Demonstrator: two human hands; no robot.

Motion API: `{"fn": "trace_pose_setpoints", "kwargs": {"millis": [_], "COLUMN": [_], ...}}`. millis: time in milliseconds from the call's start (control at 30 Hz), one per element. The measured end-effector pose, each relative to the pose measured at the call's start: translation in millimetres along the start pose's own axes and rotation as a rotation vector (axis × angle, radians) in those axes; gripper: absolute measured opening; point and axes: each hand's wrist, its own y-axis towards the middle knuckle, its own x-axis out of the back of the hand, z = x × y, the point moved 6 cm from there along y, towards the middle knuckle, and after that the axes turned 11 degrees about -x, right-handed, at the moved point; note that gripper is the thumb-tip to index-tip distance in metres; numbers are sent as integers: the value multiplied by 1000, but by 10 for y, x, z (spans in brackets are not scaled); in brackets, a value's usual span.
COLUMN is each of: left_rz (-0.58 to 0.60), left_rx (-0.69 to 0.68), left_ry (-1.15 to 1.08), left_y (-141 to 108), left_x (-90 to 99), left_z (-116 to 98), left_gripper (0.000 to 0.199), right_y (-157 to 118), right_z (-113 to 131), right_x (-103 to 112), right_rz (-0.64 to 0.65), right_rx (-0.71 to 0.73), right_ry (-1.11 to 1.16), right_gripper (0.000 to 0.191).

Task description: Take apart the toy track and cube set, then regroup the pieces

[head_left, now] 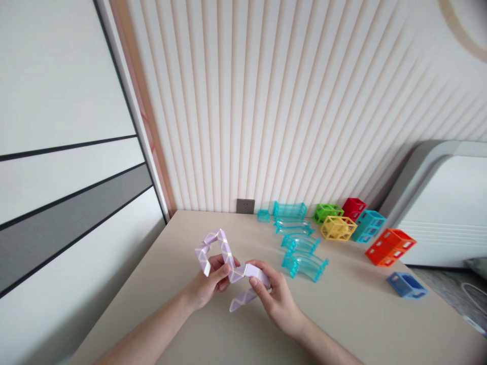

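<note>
A ribbed, cream-coloured wall (pixel 251 101) is fronted by a smooth beige tabletop (pixel 342 317), above which a lilac, white-edged, plastic-looking chain of wedge-shaped segments (pixel 237 274) is held. It is bent into an open hook beyond the bare left hand (pixel 212 285), by which it is pinched between thumb and fingers; its other end is folded back on the near side of the bare right hand (pixel 279 300), by which a straight run is clasped, the thumb pressed on top. The step in hand is judged to be the bending of the chain at its joints; for the next such turn, a steady left pinch and a small right-hand twist are called for. To the right, open-frame plastic blocks (pixel 390 245) in orange, turquoise, yellow, green, red and blue are spread, and translucent turquoise plastic curved pieces (pixel 306 264) are lined up. Against the wall, a dark grey socket (pixel 245 206) is seen, with a small turquoise plastic square (pixel 263 216) set just beside it.
</note>
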Motion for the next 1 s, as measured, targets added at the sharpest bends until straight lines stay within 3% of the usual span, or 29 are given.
{"fn": "trace_pose_setpoints", "kwargs": {"millis": [133,500,767,1000], "left_rz": [-14,-34,5,0], "left_rx": [-29,-44,-10,17], "left_ry": [-29,-81,6,26], "left_y": [-12,-34,-23,-7], "left_x": [-36,-78,-32,-80], "left_z": [-30,-58,24,2], "left_gripper": [45,44,48,50], "right_y": [-17,-44,-75,-125], "right_z": [-47,-2,91,137], "right_x": [-46,-49,-10,19], "right_rz": [3,-30,-145,-229], "right_rx": [-44,31,279,490], "right_ry": [72,31,-161,-292], "right_gripper": [45,42,25,28]}}
